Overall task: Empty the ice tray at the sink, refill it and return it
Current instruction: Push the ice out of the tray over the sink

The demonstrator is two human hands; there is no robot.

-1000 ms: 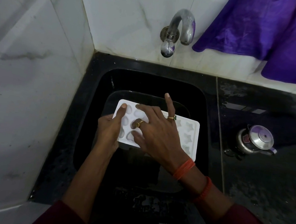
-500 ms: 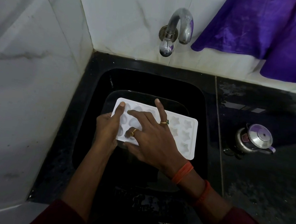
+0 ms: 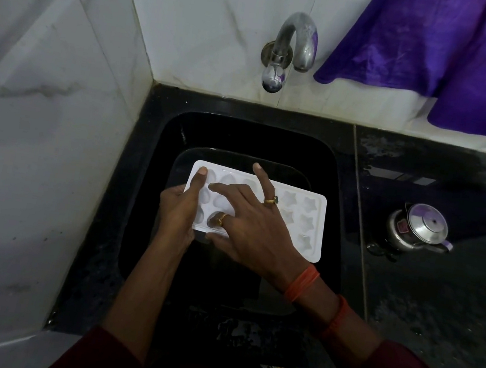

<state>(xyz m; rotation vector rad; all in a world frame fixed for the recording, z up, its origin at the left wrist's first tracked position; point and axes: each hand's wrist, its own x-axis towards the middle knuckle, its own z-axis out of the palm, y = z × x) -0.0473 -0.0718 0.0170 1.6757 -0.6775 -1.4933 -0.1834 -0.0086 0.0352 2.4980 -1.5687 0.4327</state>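
Observation:
A white ice tray (image 3: 299,220) with heart-shaped and star-shaped cells is held level over the black sink (image 3: 335,178). My left hand (image 3: 179,209) grips its left end, thumb lying on the rim. My right hand (image 3: 255,226) rests on top of the tray's left half, fingers spread and pressing into the heart cells, index finger raised. Whether the cells hold ice, I cannot tell. The steel tap (image 3: 286,51) on the wall above the sink is dry, with no water running.
White tiled walls close in the left side and the back. A purple cloth (image 3: 444,53) hangs at the upper right. A small steel kettle (image 3: 417,230) stands on the wet black counter (image 3: 437,307) right of the sink.
My right hand's fingers have shifted slightly leftward across the tray's cells. The tray and my left hand have stayed almost in place.

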